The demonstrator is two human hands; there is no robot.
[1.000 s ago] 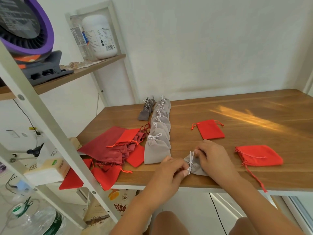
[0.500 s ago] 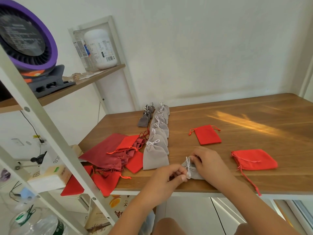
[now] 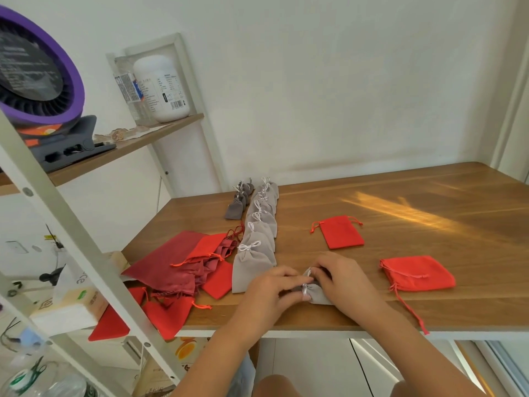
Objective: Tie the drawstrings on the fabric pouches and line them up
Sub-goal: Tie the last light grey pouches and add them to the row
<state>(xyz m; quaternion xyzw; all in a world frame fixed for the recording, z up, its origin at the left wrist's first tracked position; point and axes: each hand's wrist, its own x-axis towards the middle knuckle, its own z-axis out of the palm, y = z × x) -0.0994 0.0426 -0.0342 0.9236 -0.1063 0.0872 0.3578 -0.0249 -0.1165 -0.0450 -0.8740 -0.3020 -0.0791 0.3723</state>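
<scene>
As the drawstring (image 3: 305, 289) of the grey pouch (image 3: 318, 297) is pinched by the left hand (image 3: 272, 292) and right hand (image 3: 342, 279) beside the tied row (image 3: 257, 239), the knot could be slackened by lost tension.

Bare: left hand (image 3: 269, 293), right hand (image 3: 340, 279), forearms (image 3: 400, 339), knees (image 3: 274, 385); pale fabric edge (image 3: 244, 376) beside knee.

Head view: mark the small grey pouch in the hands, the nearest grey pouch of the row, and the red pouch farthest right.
small grey pouch (image 3: 320, 297), head view, its exposed lower body.
nearest row pouch (image 3: 250, 270), head view, middle of its body.
rightmost red pouch (image 3: 420, 275), head view, middle of its body.
</scene>
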